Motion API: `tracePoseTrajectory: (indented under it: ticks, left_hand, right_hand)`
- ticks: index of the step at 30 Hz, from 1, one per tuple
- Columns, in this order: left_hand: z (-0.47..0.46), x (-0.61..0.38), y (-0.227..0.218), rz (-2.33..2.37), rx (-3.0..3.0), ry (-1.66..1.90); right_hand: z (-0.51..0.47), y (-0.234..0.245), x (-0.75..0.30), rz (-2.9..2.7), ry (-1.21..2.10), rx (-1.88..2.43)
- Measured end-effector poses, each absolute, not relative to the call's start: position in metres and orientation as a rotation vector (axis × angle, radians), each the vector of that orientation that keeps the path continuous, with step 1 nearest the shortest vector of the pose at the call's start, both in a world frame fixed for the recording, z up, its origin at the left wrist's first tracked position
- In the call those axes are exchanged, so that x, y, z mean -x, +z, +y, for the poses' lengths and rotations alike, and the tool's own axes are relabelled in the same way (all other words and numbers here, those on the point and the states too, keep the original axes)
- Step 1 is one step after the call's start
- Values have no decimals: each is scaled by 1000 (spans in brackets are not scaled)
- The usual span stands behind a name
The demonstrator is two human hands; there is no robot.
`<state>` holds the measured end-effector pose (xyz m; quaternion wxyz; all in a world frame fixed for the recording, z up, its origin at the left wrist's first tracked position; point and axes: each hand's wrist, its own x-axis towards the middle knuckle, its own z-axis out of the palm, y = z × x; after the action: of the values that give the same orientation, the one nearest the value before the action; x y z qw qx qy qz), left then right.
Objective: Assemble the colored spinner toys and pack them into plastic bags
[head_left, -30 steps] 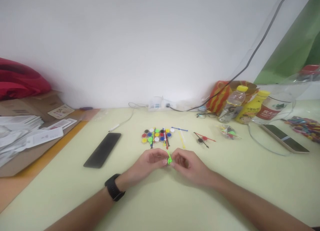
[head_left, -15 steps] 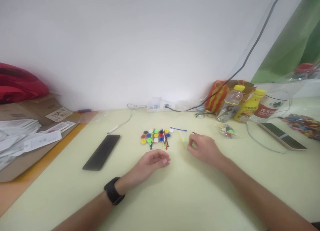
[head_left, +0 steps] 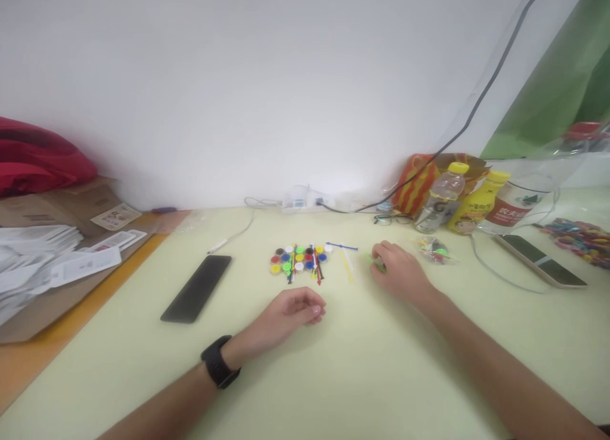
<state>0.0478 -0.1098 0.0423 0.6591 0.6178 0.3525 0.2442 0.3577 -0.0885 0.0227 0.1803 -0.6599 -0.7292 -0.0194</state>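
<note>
At the fingertips of the right hand (head_left: 403, 272), a small bright green plastic piece (head_left: 375, 262), partly covered by fingers, on or just above the pale yellow-green tabletop (head_left: 309, 389), right of centre; impossible to make out whether pinched or merely touched. Fingers there bent, back of the hand upward. Nearer and to the left, the left hand (head_left: 286, 312), loosely curled, a gap between thumb and index finger; on its wrist, a black strapped watch (head_left: 220, 362). Just left of the green piece, a thin yellow plastic arrow (head_left: 347, 268) and, farther off, a thin blue plastic arrow (head_left: 342, 246). Beyond the left hand, a tight cluster of round multicoloured plastic discs (head_left: 299, 258), slim coloured plastic arrows (head_left: 317, 265) lying across. Right of the right hand, a small clear plastic bag (head_left: 434, 251) with coloured pieces inside. Farther back on the right, a clear plastic bottle with a yellow cap (head_left: 441, 202) and a yellow plastic bottle (head_left: 479, 205), both before a red-and-yellow striped bag (head_left: 413, 181). On the left, a black rectangular phone (head_left: 196, 289); at the left edge, a brown cardboard box (head_left: 71, 205) with white printed cards (head_left: 86, 264), red fabric (head_left: 40, 157) on top.
</note>
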Motion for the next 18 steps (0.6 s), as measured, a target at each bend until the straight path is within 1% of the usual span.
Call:
tracePoseTrajectory:
  ticks: [8,13,16,18]
  left_hand:
    - [-109,-46,39,784,-1439,524]
    - [-109,-45,36,784,-1452,516]
    - [-109,-44,36,782,-1465,510]
    - [-109,-44,35,778,-1469,508]
  right_hand:
    - [-88,22,-359,-2089,-114,1905]
    - [-86,21,-364,-2086,-212,1903]
    - [-86,20,-359,-2089,-227,1768]
    - [-90,19,-350,-2128,-149,1585]
